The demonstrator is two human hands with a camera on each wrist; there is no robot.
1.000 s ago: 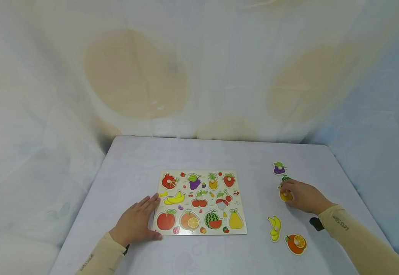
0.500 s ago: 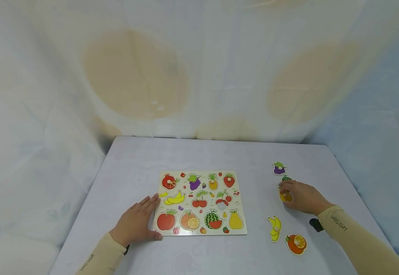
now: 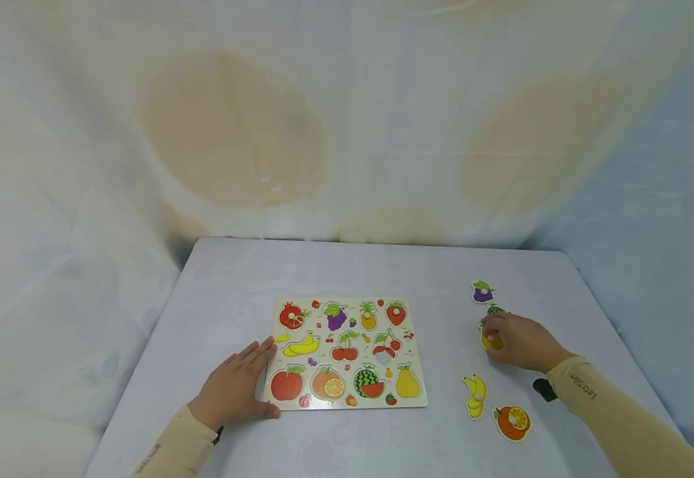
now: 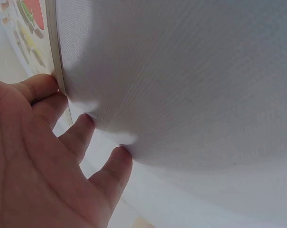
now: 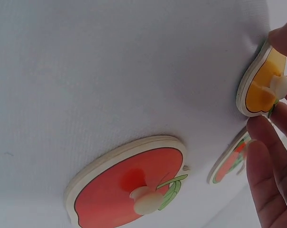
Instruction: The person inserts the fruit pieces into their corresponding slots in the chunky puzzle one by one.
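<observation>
My left hand (image 3: 233, 385) lies with fingers extended along the left edge of a wooden fruit puzzle board (image 3: 355, 402). In the left wrist view, fingertips (image 4: 53, 83) meet the board's side while others press on the cloth. Over at the right, my right hand (image 3: 526, 342) pinches a yellow pear puzzle piece (image 5: 262, 92) by its edges, thumb at one end and fingers at the other. The pear's pale knob points up from its face. Beside it lies a watermelon piece (image 3: 495, 309), partly covered by the hand in the head view.
A grape piece (image 3: 483, 292) lies farther back. Banana (image 3: 475, 397) and orange (image 3: 512, 423) pieces lie nearer the front. The right wrist view shows a red apple piece (image 5: 129, 185) with a knob, hidden under the arm in the head view. A cloth covers the table (image 3: 347, 265).
Both hands stay almost where they were. The right hand and the pear piece have shifted very slightly left; the head view itself has moved a little.
</observation>
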